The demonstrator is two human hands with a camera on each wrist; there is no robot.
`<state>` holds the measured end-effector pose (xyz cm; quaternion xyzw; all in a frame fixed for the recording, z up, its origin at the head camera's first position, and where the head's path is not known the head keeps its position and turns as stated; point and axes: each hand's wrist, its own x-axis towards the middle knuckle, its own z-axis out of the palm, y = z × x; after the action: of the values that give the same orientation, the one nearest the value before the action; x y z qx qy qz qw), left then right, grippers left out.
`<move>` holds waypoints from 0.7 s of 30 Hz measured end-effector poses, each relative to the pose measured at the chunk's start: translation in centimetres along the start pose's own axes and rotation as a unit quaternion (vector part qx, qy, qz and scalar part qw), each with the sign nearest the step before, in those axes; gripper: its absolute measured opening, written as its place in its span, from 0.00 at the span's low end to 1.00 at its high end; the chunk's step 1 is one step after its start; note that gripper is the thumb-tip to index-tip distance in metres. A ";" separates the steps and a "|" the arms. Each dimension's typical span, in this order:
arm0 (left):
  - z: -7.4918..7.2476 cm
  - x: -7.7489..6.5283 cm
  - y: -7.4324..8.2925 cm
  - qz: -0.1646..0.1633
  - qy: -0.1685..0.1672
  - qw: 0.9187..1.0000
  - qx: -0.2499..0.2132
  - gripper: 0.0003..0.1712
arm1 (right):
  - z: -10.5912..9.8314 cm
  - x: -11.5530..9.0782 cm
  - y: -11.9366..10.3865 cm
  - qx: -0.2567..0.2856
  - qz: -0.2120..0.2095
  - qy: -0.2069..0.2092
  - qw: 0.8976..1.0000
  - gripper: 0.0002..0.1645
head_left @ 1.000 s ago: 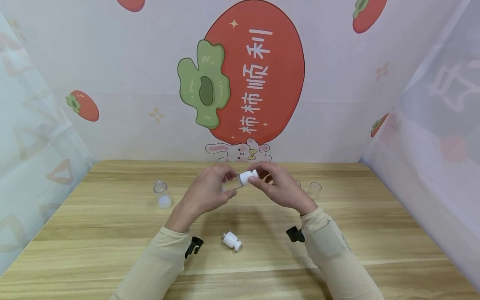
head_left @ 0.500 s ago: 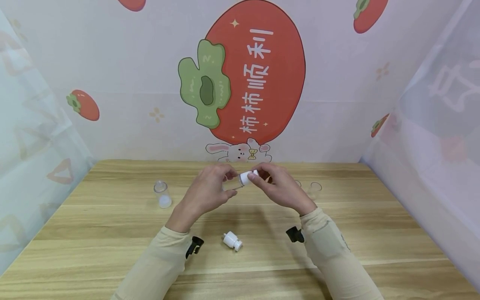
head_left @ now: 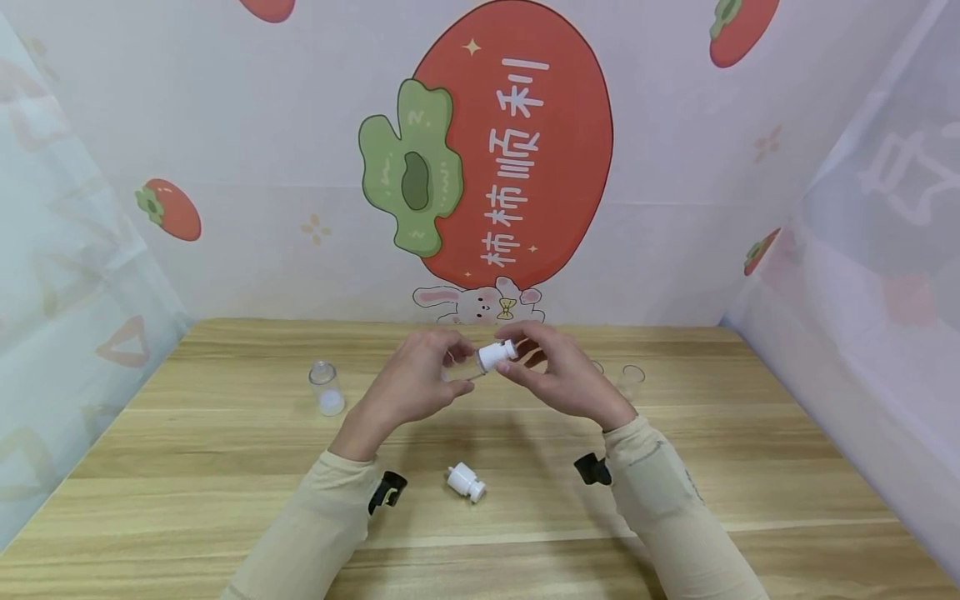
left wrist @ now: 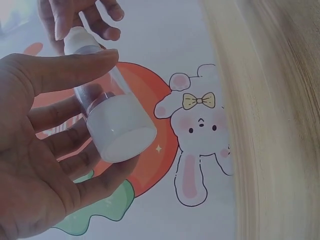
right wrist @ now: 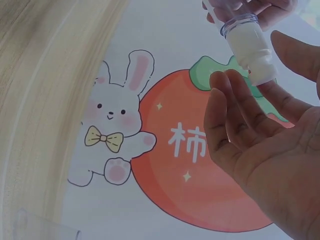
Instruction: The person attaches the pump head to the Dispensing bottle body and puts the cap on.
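From the left wrist, see the clear bottle gripped in the left hand, with thumb laid across one side and fingers curled behind, and with a long axis slanting from the whitish base, low and right, to the white pump top, high and left. From the right wrist, find the same pump top aimed at the right hand, between thumb and fingers: fingers loosely bent and side by side, thumb spread well apart, no pinch visible. Just beside those fingers at the tip; cannot tell whether touching. Cannot tell either whether screwed fast or merely seated on the neck. From the head, see bottle and pump top held up over the table, tilted, rising gently from left to right; by judgement, best reached at the pump end by the right hand, with no visible obstacle in that gap. Around these, note a standing bottle upright well to the left, a spare pump top lying on its side on the near side of both hands, and a faint clear vessel to the right, beyond the right wrist and out of the way.
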<state>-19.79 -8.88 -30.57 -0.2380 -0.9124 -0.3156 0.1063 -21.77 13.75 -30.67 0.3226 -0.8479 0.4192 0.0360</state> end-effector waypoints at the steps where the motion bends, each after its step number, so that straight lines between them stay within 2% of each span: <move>1: 0.0 0.0 0.0 0.000 -0.003 1.000 -0.004 0.18 | 0.0 0.0 0.0 0.000 -0.006 -0.002 1.000 0.22; 11: -0.1 0.0 -0.1 -0.007 -0.025 0.999 -0.019 0.18 | 0.0 0.0 0.3 0.000 -0.046 -0.006 0.999 0.21; 21: -0.1 0.0 0.0 -0.006 -0.020 1.000 -0.009 0.19 | 0.2 0.1 0.2 -0.008 -0.032 -0.005 0.999 0.17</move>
<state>-19.79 -8.98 -30.51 -0.2401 -0.9127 -0.3199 0.0835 -21.92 13.65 -30.86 0.3516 -0.8407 0.4091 0.0481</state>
